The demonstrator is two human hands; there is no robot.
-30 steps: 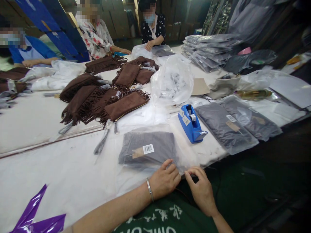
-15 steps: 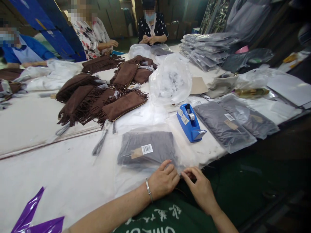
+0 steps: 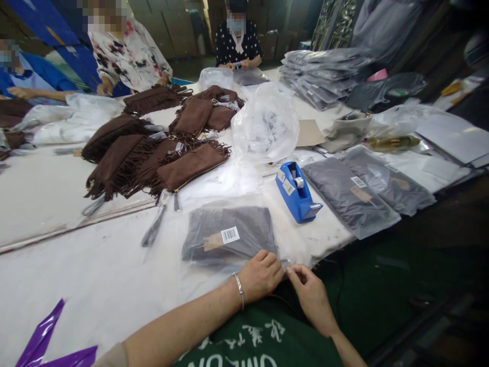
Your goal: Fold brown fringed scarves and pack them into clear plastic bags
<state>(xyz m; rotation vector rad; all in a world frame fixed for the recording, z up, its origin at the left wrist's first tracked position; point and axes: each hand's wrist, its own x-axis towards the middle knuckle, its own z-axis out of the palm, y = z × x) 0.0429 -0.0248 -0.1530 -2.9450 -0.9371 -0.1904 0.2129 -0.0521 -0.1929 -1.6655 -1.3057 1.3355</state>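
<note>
Head view: looking forward and down along a long white table [image 3: 76, 265], with both forearms reaching in from its near edge.
Left hand [image 3: 260, 277]: resting on a clear plastic bag [image 3: 206, 283], fingers curling toward its edge, grip unclear.
Right hand [image 3: 308, 298]: pinching the bag's corner between thumb and fingers, just beside the other hand, apparently keeping the plastic taut.
Bag: lying flat near the table's edge, around a folded grey garment [image 3: 228, 237], barcode label facing up, seemingly placed within easy reach of both hands.
Nearby: a blue tape dispenser [image 3: 297, 192] standing just beyond the bag, apparently kept handy; two bagged grey garments [image 3: 349, 196] lying farther right; brown fringed pouches [image 3: 191, 164] heaping up beyond; a purple plastic strip [image 3: 42, 331] lying at the near left.
Far end: a co-worker's hands [image 3: 237, 65] handling something small.
Changes from the earlier frame: hands drawing closer together at the bag's corner; whole view swinging slightly, with everything sliding left.
</note>
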